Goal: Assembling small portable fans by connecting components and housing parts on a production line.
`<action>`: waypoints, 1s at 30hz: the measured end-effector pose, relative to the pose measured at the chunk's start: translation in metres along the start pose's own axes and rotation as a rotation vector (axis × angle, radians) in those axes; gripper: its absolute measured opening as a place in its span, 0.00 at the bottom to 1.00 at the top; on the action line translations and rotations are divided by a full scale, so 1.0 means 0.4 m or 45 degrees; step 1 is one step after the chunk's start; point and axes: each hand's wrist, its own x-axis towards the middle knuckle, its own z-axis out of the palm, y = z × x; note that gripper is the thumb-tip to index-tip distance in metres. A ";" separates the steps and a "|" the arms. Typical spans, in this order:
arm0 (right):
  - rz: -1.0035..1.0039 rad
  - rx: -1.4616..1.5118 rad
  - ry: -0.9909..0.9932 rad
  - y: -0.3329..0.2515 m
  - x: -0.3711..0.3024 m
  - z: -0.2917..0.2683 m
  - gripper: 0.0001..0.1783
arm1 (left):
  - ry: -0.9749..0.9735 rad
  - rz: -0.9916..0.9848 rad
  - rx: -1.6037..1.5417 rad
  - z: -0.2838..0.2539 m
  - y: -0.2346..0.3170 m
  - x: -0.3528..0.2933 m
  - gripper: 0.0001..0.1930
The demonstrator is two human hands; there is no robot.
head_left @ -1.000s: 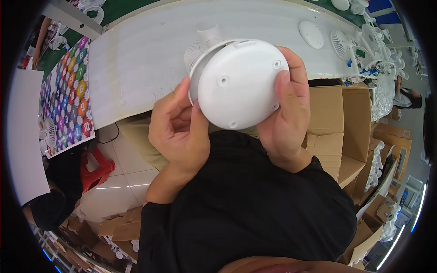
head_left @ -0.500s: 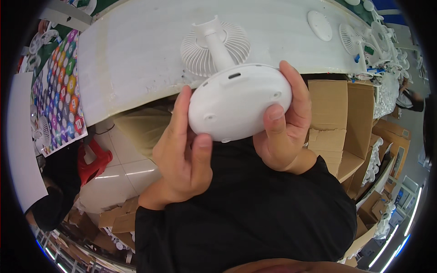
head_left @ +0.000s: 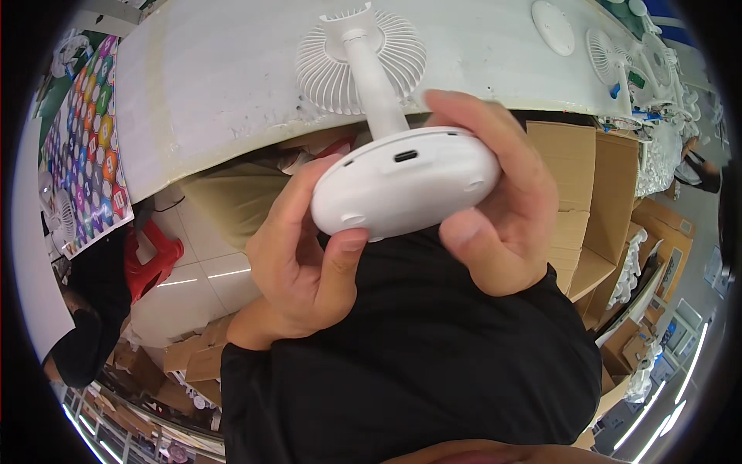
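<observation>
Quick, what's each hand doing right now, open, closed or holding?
Left hand: closed, holding the white fan base by its left side.
Right hand: curved around its right side; whether gripping cannot be told.

Fingers [head_left: 297,203] on white fan base [head_left: 406,189], pale table [head_left: 232,85]

Right hand [head_left: 516,205] blurred; front of fan head [head_left: 398,66] apparently hidden

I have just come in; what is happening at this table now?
A person is holding a white fan, its round base toward them and its ribbed head over the table. The left hand grips the base's left side; the right hand, blurred, is at its right side, its hold unclear. A flat white disc lies to the right on the table.
</observation>
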 end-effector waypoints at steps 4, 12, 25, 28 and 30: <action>-0.089 -0.165 -0.266 0.017 0.024 -0.039 0.27 | -0.091 0.005 0.096 -0.022 0.002 -0.003 0.23; -0.500 0.127 0.234 0.065 0.057 0.066 0.18 | 0.384 -0.319 -0.872 0.020 0.000 0.096 0.18; 0.429 0.694 -0.361 -0.035 0.052 0.115 0.36 | 0.329 0.546 -0.503 -0.052 0.024 0.200 0.21; 0.638 0.826 -0.413 -0.047 0.054 0.122 0.38 | 0.285 0.601 -0.254 -0.052 0.037 0.175 0.21; 0.612 0.948 -0.461 -0.042 0.052 0.130 0.39 | 0.308 0.671 0.001 -0.049 0.042 0.159 0.21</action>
